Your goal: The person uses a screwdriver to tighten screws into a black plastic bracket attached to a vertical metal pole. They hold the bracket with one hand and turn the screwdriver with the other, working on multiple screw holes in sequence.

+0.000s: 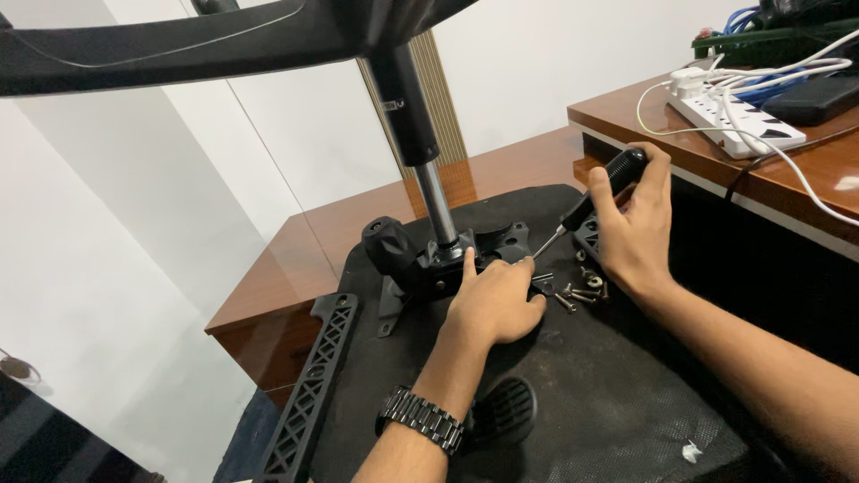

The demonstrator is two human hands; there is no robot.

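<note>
1. Likely the screwdriver (586,201) tip could slip off its screw, since the shaft comes in at a slant from 2 o'clock.
2. Loose screws (582,291), just at 3 o'clock of the left hand, could roll off the upturned chair seat (608,394) if nudged.
3. Left hand (492,300) lies flat, fingers together, pressing the black chair mechanism (420,255).
4. Right hand (635,233) is wrapped tight around the screwdriver handle.

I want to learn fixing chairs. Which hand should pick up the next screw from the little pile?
Probably the left hand. Its fingers rest on the chair mechanism, right beside the loose screws, and hold nothing. The right hand is busy gripping the screwdriver.
</note>
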